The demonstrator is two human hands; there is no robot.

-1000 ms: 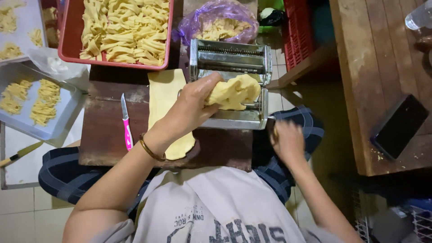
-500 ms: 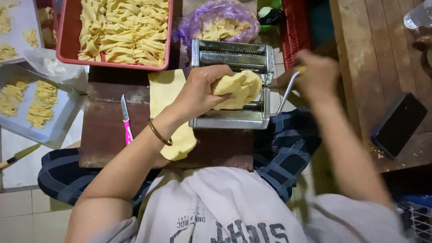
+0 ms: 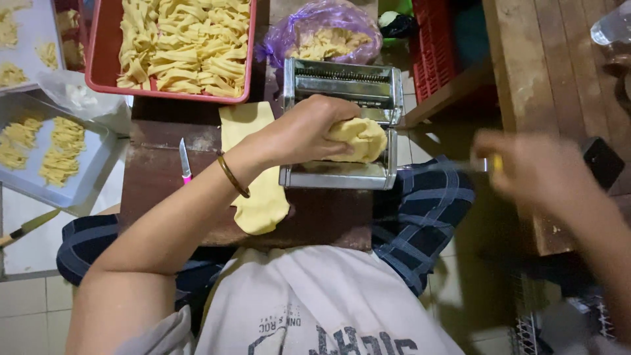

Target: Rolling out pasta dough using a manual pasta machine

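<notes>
A metal pasta machine [image 3: 342, 85] stands on a dark wooden board [image 3: 328, 220] over my lap. My left hand [image 3: 303, 131] presses a yellow lump of dough [image 3: 358, 139] onto the machine's rollers. My right hand [image 3: 532, 167], blurred by motion, grips the machine's crank handle [image 3: 490, 164] at the right side. A flat sheet of rolled dough [image 3: 256, 177] lies on the board to the left of the machine, under my left wrist.
A red tray [image 3: 98, 59] of cut noodle strips sits at the back left. Grey trays [image 3: 92, 177] with noodle bundles lie left. A pink-handled knife [image 3: 185, 161] rests on the board. A purple bag [image 3: 328, 26] of dough is behind the machine; a wooden table [image 3: 545, 79] stands right.
My right hand has swung from near the machine's side out and down to the right with the crank. My left hand stays on the dough at the rollers.
</notes>
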